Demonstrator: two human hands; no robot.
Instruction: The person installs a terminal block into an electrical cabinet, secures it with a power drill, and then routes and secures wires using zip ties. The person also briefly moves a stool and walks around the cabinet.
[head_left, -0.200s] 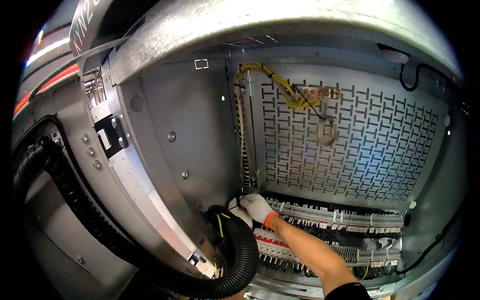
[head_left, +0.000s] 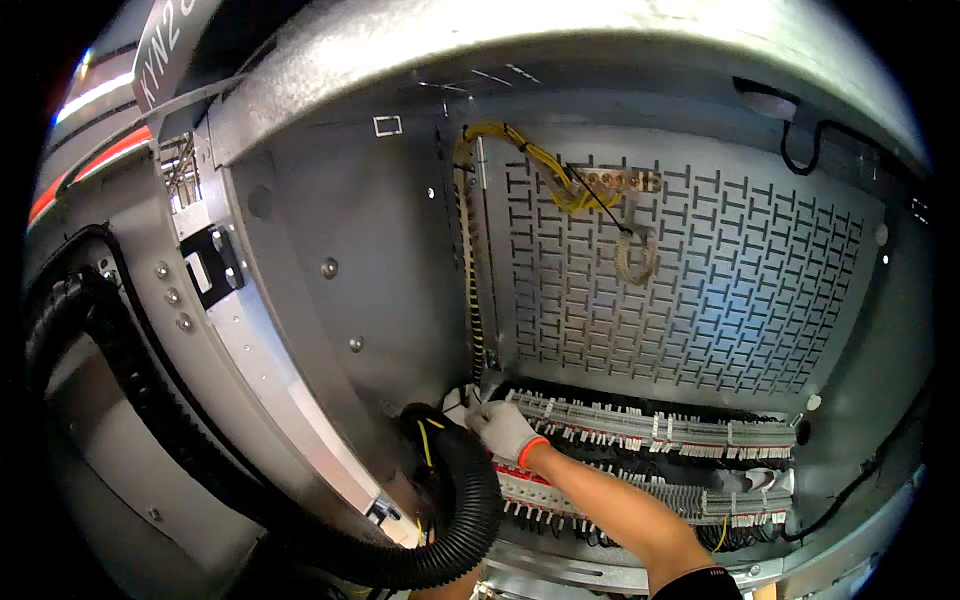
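My right hand (head_left: 503, 430), in a white glove with an orange cuff, reaches into the lower left back corner of a grey metal cabinet. Its fingers are drawn together at the foot of a black-and-yellow wire bundle (head_left: 473, 300); what they pinch is too small to make out. Close beside it, a bit of my left glove (head_left: 457, 406) shows behind a thick black corrugated hose (head_left: 480, 510), which hides most of that hand and its fingers. Yellow wires (head_left: 427, 440) come out at the hose's upper end, just below the two hands.
Two terminal block rows (head_left: 680, 432) with white tags run to the right of my hands. A slotted metal panel (head_left: 690, 290) forms the back, with a copper bar (head_left: 615, 180) and yellow wires on it. Another black cable bundle (head_left: 150, 400) bends along the left side.
The whole view has shifted, so the cabinet sits slightly more to the left and lower down. A dark thin strip seen between my gloves earlier no longer shows clearly. Both hands stay in the corner.
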